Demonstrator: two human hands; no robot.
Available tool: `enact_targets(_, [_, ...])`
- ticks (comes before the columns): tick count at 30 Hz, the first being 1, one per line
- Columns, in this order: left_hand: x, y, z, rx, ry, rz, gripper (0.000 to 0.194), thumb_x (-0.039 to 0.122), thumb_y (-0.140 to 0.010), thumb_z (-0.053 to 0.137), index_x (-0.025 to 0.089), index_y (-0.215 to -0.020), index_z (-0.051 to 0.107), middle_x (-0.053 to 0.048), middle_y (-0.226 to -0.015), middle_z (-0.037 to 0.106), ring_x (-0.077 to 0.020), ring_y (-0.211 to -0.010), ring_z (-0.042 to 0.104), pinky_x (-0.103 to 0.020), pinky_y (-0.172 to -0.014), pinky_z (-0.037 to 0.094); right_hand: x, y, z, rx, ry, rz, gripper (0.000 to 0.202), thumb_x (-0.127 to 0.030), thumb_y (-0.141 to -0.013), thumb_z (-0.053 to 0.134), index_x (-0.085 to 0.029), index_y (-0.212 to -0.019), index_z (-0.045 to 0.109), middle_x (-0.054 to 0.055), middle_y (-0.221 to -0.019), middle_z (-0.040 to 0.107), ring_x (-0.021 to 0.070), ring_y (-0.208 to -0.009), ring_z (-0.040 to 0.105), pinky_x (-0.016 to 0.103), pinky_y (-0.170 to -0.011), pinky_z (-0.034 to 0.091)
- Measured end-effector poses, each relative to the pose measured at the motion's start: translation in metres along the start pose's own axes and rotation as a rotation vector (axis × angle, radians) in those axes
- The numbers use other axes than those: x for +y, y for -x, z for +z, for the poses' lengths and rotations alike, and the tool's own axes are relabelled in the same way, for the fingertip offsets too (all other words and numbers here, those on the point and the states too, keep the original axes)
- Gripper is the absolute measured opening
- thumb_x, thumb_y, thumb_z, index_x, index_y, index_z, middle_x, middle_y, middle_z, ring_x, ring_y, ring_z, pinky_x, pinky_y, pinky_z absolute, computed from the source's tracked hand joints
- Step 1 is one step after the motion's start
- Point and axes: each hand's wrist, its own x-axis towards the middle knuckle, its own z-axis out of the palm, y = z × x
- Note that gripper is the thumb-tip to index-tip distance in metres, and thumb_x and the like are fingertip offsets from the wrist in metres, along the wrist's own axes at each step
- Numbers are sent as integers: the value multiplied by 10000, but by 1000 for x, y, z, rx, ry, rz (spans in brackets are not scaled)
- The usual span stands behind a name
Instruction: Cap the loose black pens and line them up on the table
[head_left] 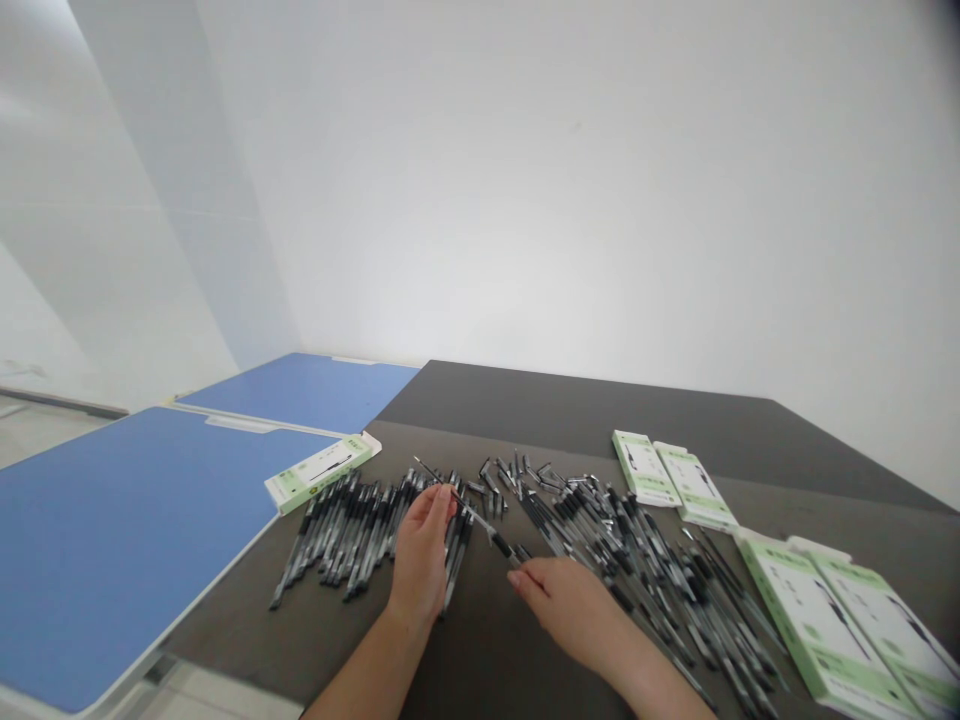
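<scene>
A single black pen is held above the dark table. My left hand pinches its upper end and my right hand grips its lower end near the cap. Under my left hand lies a neat row of black pens. To the right of my right hand spreads a loose heap of black pens.
A white-and-green pen box lies at the table's left edge. Two more boxes lie behind the heap, two others at the near right. Blue tables stand to the left. A white wall rises behind.
</scene>
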Motion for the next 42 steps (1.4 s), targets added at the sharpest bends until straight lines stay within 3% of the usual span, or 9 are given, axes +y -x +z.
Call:
enact_targets(3, [3, 4, 2, -28, -70, 14, 215, 375, -705, 645, 175, -785, 634, 28, -713, 600, -97, -671, 524, -207, -664, 394, -1, 0, -1, -5, -21, 6, 409, -392, -897, 342, -208, -679, 636, 22, -676, 683, 156, -629, 607, 260, -515, 230])
enact_targets(9, [19, 20, 14, -374, -341, 13, 212, 322, -729, 621, 172, -864, 686, -40, -808, 664, -156, -732, 553, -250, -706, 414, 0, -1, -4, 83, -216, 25, 430, -402, -901, 309, -191, -658, 593, 12, -604, 628, 144, -598, 580, 231, -546, 315])
enact_targets(14, [14, 15, 11, -208, -409, 49, 243, 296, -684, 656, 221, -911, 696, -57, -898, 685, -205, -835, 585, -281, -786, 406, 8, -5, -12, 268, -487, 80, 357, -432, -886, 319, -193, -896, 584, -17, -565, 603, 152, -583, 571, 231, -562, 363])
enact_targets(18, [1, 5, 3, -179, -626, 191, 231, 292, -712, 616, 244, -926, 688, -51, -919, 681, -226, -864, 579, -320, -817, 392, 14, -7, -16, 369, -465, 121, 395, -457, -871, 339, -202, -645, 539, -8, -558, 585, 142, -561, 538, 230, -538, 337])
enact_targets(27, [-5, -26, 24, -568, -1238, 373, 211, 218, -776, 494, 215, -873, 682, -75, -877, 642, -221, -858, 560, -317, -811, 363, 26, -14, -13, 508, -511, 213, 458, -556, -840, 329, -201, -606, 501, 9, -587, 589, 160, -577, 523, 242, -538, 333])
enact_targets(31, [-4, -32, 28, -748, -1262, 380, 140, 191, -716, 558, 228, -723, 693, -44, -763, 635, -201, -770, 564, -285, -751, 378, 27, -15, -16, 528, -564, 217, 451, -547, -842, 329, -197, -625, 513, 8, -582, 572, 163, -588, 523, 242, -538, 342])
enact_targets(35, [-7, -21, 21, -898, -1279, 368, 89, 173, -655, 614, 228, -660, 683, -34, -709, 630, -199, -738, 569, -272, -714, 389, 25, -14, -17, 532, -567, 219, 435, -519, -848, 344, -193, -617, 518, -1, -569, 553, 147, -548, 496, 241, -520, 330])
enact_targets(39, [-8, -10, 20, -916, -1295, 376, 76, 161, -671, 605, 208, -643, 658, -51, -716, 617, -213, -755, 562, -291, -727, 378, 25, -15, -14, 534, -573, 204, 425, -508, -847, 353, -186, -651, 549, 15, -604, 584, 153, -570, 511, 244, -530, 345])
enact_targets(42, [-2, -10, 24, -846, -1234, 378, 59, 186, -696, 594, 201, -662, 639, -40, -717, 601, -209, -760, 547, -293, -731, 370, 25, -16, -11, 527, -584, 185, 417, -500, -841, 363, -182, -657, 562, 22, -627, 595, 157, -591, 519, 245, -542, 358])
